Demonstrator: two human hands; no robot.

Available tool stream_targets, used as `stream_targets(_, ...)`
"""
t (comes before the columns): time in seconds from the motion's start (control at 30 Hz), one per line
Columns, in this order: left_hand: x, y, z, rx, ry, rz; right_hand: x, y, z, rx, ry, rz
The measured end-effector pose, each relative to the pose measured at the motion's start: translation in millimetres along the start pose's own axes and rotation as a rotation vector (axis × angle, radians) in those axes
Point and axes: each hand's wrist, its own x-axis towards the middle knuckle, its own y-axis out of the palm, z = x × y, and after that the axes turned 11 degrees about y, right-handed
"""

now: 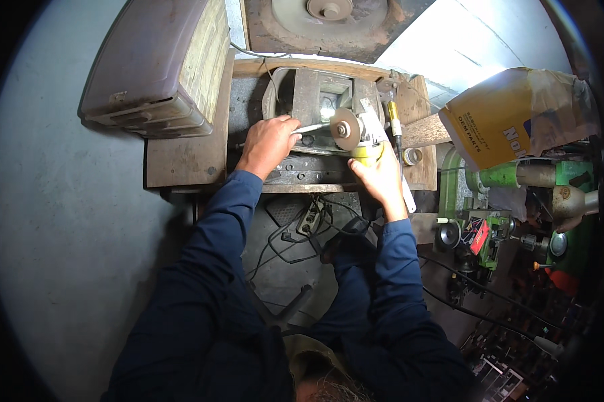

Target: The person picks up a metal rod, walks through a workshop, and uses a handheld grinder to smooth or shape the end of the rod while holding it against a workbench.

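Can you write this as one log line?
left hand: holds thin rod | right hand: holds yellow grinder | disc: beside rod tip, contact unclear

Over left: greyish plastic cabinet (pixel 141 60) | right: yellow package (pixel 493 130), green machine (pixel 500 175), red packet (pixel 477 236) on it | down there: power strip (pixel 310 219), black cables (pixel 286 236)

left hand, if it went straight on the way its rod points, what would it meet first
Most likely the brown disc of the tool in the right hand: the rod in the left hand points at its edge. Depth is unclear, so the tip may touch it.
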Motion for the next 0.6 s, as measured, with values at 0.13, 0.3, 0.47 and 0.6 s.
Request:
stream_targets(0.13, 0.5, 2.6, 0.3, 0.038, 0.010, -0.053, 4.4, 6.9, -3.0, -0.009, -0.040, 0.029)
stream_targets(0.3, 1.8, -1.1, -1.2, -0.001, -0.062, -0.047, 10.8, 13.8, -9.4, -0.067, -0.047, -0.007)
stream_targets(0.47, 2.0, -4.5, -1.9, -0.006, -0.046, -0.056, 15.8, 12.4, -10.0, -0.096, -0.042, 0.034)
stream_targets(0.6, 3.0, -3.4, -0.7, 0.022, -0.032, -0.044, 14.5, 10.5, -7.9, -0.122, -0.041, 0.019)
